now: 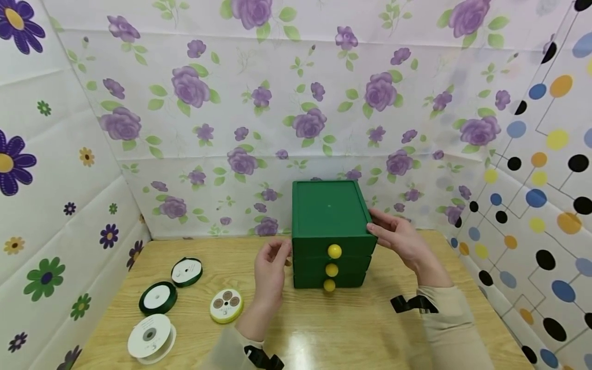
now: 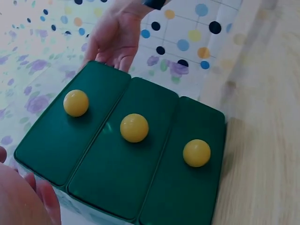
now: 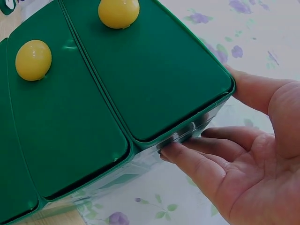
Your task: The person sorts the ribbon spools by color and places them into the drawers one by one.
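A green drawer box with three stacked drawers stands on the wooden table, its front towards me. Each drawer front carries a round yellow knob, and all three drawers are pushed in. At the box's left side is my left hand, its fingertips right at the wall. On the opposite side my right hand touches the box near the upper front corner. The right wrist view shows its thumb at the top edge and its extended fingers against the clear-looking side wall.
Left on the table lie several ribbon spools: a white spool, a dark green spool, a smaller green one and a yellow-rimmed one. A floral cloth backdrop rises behind, with patterned cloth at both sides.
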